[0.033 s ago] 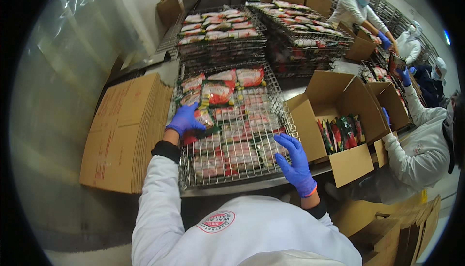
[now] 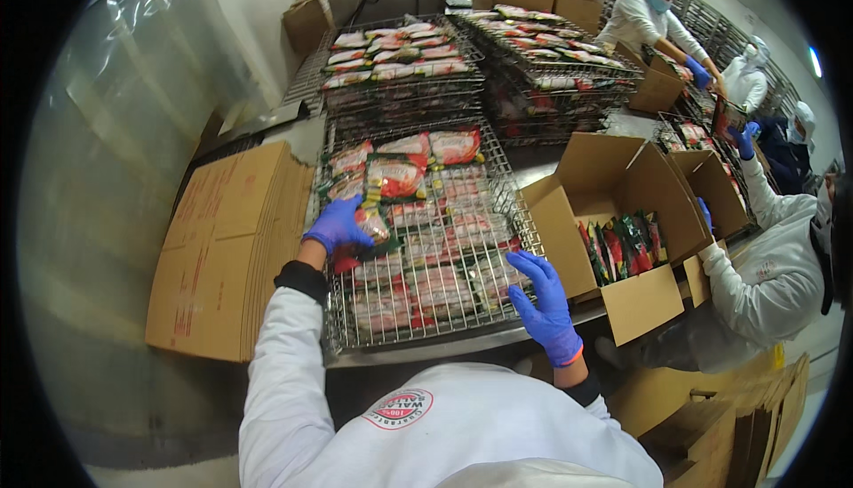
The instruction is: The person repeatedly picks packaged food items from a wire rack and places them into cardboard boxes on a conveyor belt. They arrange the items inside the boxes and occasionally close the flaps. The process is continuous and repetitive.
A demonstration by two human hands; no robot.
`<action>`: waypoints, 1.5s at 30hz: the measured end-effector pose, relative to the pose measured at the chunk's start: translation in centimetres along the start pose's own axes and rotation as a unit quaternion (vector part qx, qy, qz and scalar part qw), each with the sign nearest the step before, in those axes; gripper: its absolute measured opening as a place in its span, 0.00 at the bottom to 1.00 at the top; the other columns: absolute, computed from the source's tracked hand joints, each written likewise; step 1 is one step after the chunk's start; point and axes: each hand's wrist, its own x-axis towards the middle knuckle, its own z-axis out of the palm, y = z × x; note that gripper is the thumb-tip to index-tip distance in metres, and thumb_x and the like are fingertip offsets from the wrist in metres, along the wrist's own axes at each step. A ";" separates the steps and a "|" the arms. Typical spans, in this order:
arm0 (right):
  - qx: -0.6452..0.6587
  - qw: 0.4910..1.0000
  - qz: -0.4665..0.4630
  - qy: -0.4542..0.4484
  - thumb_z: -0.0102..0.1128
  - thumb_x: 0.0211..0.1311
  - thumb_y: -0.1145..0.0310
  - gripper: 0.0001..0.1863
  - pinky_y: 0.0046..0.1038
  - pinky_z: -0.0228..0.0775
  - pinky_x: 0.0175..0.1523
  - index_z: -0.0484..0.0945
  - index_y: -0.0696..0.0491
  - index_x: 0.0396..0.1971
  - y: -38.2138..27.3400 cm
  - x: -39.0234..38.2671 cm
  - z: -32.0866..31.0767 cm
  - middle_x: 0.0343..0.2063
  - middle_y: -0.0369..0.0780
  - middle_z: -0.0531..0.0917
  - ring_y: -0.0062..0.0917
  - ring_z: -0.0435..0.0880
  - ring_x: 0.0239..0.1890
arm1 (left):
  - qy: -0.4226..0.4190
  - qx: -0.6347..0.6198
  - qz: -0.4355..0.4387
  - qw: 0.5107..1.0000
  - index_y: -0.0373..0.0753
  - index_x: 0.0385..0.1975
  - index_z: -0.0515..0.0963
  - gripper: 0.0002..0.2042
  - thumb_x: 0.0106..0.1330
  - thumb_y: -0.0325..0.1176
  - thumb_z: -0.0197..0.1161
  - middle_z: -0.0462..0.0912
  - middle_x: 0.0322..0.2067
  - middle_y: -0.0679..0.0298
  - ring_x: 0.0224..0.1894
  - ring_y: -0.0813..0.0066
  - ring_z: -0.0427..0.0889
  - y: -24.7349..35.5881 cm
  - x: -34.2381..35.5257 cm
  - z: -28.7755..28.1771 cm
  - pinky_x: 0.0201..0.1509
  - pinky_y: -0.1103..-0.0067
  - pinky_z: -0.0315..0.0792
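In front of me lies a wire rack tray (image 2: 418, 339) with a few loose red-and-white plastic food packets on its far part. More packets (image 2: 444, 285) show through the wire mesh underneath. My left hand (image 2: 336, 224), in a blue glove, is closed on a food packet (image 2: 377, 227) at the tray's left side, its fingers curled over the packet. Over the tray's near right corner is my right hand (image 2: 544, 306), also gloved in blue, with fingers apart and nothing in them.
An open cardboard box (image 2: 644, 297) with several packets stands right of the tray. Flattened cartons (image 2: 213, 248) lean at left. Stacked racks of packets (image 2: 395, 66) and a second stack (image 2: 551, 88) stand behind. Co-workers (image 2: 769, 284) work at right; plastic curtain (image 2: 107, 177) hangs far left.
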 end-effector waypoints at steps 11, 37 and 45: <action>-0.043 0.981 0.123 0.145 0.57 0.58 0.81 0.22 0.32 0.59 0.67 0.74 0.56 0.55 1.8 -5.5 -6.2 0.55 0.44 0.77 0.34 0.73 0.61 | -0.139 0.075 0.050 0.986 0.36 0.53 0.71 0.48 0.30 0.57 0.80 0.81 0.47 0.48 0.49 0.49 0.80 3.1 -0.9 -1.7 0.52 0.64 0.75; -0.072 0.977 0.157 0.127 0.59 0.62 0.74 0.12 0.32 0.70 0.51 0.81 0.53 0.46 6.0 -8.7 -13.4 0.40 0.41 0.84 0.35 0.80 0.40 | 0.071 0.192 0.187 0.961 0.46 0.36 0.83 0.19 0.43 0.45 0.73 0.78 0.35 0.53 0.39 0.51 0.79 13.1 -1.1 -1.7 0.44 0.62 0.74; 0.042 0.998 0.024 0.049 0.59 0.63 0.72 0.14 0.29 0.71 0.53 0.80 0.51 0.48 10.2 -4.7 -16.3 0.41 0.40 0.84 0.32 0.82 0.44 | 0.140 0.027 0.032 0.989 0.41 0.40 0.81 0.18 0.47 0.36 0.71 0.80 0.34 0.52 0.37 0.51 0.81 14.6 -0.7 -0.8 0.42 0.63 0.75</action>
